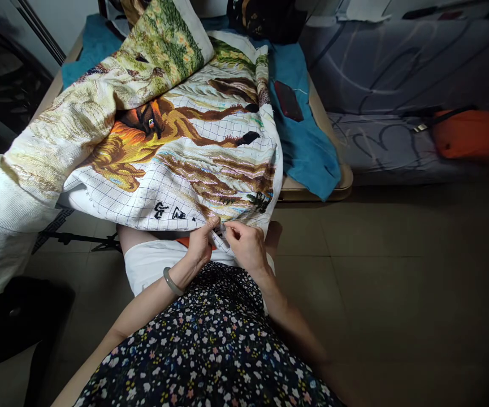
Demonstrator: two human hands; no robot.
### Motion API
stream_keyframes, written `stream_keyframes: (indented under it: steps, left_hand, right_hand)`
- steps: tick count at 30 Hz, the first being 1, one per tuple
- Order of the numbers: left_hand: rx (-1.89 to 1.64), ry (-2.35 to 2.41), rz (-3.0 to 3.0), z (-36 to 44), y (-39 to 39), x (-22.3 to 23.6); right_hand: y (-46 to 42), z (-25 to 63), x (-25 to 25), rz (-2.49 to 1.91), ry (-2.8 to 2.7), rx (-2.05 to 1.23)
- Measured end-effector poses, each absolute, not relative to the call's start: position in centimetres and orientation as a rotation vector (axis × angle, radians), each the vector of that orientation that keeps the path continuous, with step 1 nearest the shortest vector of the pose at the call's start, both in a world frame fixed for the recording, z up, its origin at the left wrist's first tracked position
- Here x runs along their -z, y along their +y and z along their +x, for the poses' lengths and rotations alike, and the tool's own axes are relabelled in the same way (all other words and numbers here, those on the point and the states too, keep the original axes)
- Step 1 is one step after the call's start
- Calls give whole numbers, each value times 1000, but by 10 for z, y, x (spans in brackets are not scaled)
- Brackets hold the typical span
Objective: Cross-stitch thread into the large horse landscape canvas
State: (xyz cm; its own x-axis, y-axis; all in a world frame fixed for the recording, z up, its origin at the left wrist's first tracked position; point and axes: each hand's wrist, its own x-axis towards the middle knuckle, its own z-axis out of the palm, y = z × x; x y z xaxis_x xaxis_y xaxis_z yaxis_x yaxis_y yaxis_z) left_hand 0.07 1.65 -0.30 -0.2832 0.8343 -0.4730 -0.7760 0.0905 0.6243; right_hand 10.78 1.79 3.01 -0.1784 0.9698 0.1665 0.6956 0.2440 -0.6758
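A large cross-stitch canvas [193, 147] spreads from the table over my lap, with a horse-like figure stitched in orange and brown and a blue grid on its bare parts. My left hand [202, 243] grips the canvas's near edge, thumb on top, by some black stitched characters. Right beside it, my right hand [246, 243] is closed in a pinch at the same edge. What sits between its fingertips is too small to make out. The far left part of the canvas is rolled and folded over itself.
Beneath the canvas, a teal cloth [307, 135] covers the table, and a dark red phone [289, 100] lies on it. To the right stands a grey patterned sofa [380, 73] with an orange item [473, 135]. A black tripod-like stand [78, 237] is low on the left.
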Motion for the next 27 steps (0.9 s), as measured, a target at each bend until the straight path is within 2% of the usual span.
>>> stream_keyframes:
  steps: [12,27]
  left_hand:
    - [-1573,1093,127,0,20,2]
    - [-1594,1114,117,1,23,0]
  right_hand:
    - [13,102,-11,-1409,-1602,-1054]
    - [14,97,-8,-1399,-1550,-1039]
